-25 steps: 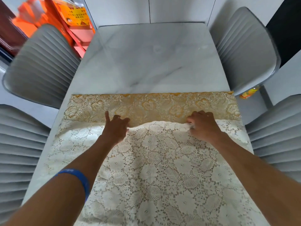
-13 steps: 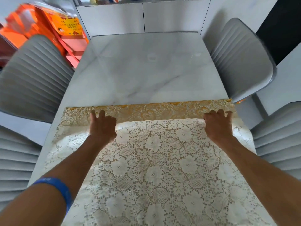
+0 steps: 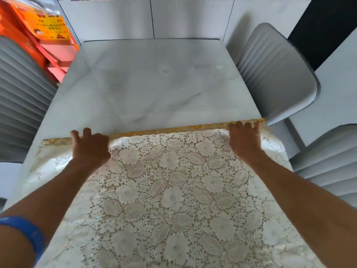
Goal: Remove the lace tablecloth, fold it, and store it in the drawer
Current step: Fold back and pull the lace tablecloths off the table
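Note:
The cream floral lace tablecloth [image 3: 173, 190] lies doubled over on the near half of the grey marble table [image 3: 154, 84]. Only a thin golden strip [image 3: 173, 130] of the lower layer shows past the upper layer's far edge. My left hand [image 3: 89, 147] lies flat on the left end of that far edge, fingers spread. At the right end of the same edge my right hand [image 3: 244, 140] presses down with straight fingers. Neither hand grips the cloth. No drawer is in view.
Grey ribbed chairs stand at the left [image 3: 21, 97], the far right [image 3: 274, 74] and the near right [image 3: 332, 157]. Orange and red boxes [image 3: 38, 35] are stacked at the far left. White cabinet fronts [image 3: 154, 18] run behind the table.
Both hands have slid apart and forward, carrying the upper layer's edge toward the lower layer's far edge. The golden strip has narrowed, and the curled fingers have straightened flat.

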The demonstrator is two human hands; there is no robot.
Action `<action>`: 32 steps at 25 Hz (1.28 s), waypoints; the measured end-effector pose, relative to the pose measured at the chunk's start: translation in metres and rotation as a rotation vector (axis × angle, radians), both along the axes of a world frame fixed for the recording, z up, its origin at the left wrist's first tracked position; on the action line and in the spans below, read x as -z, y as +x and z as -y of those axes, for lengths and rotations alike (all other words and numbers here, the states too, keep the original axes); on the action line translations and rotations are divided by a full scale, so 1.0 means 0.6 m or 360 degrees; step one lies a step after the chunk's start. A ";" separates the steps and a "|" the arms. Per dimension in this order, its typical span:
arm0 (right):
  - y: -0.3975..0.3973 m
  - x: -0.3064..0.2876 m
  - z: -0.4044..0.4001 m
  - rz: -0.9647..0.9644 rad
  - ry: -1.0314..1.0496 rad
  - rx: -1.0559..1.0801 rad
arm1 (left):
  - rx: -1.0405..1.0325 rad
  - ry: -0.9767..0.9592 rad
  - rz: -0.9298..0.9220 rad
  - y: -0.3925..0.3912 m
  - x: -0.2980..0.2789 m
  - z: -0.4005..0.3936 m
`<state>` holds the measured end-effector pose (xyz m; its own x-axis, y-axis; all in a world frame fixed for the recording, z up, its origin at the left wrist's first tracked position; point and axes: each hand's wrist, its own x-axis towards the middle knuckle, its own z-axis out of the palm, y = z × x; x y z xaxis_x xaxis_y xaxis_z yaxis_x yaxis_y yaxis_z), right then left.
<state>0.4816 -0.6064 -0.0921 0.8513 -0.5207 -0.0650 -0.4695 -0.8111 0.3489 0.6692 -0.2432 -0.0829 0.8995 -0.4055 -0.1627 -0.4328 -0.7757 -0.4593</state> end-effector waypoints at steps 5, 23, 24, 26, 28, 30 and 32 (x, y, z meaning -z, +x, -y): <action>0.006 -0.001 0.019 0.0203 -0.0246 0.0018 | -0.0042 -0.0187 0.0183 0.012 0.005 -0.007; 0.045 0.051 -0.244 0.0619 0.0713 -0.0433 | 0.0042 -0.0659 -0.0396 -0.097 0.052 -0.052; 0.053 0.063 -0.307 0.0550 0.0853 -0.0544 | 0.0047 -0.0684 -0.0480 -0.107 0.063 -0.058; 0.067 0.086 -0.390 0.0378 0.0954 -0.0614 | 0.0044 -0.0760 -0.0577 -0.090 0.076 -0.084; 0.078 0.105 -0.410 0.0346 0.0846 -0.0537 | -0.0035 -0.0769 -0.0583 -0.055 0.082 -0.126; 0.080 0.114 -0.411 0.0344 0.0760 -0.0513 | -0.0166 -0.0751 -0.0520 -0.018 0.086 -0.171; 0.078 0.113 -0.411 0.0332 0.0747 -0.0508 | -0.0302 -0.0743 -0.0528 0.022 0.083 -0.198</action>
<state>0.5282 -0.3597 -0.1600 0.9802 -0.1937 -0.0407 -0.1976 -0.9681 -0.1538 0.6826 -0.1245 -0.1327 0.8947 -0.3391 -0.2906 -0.3292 -0.9405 0.0841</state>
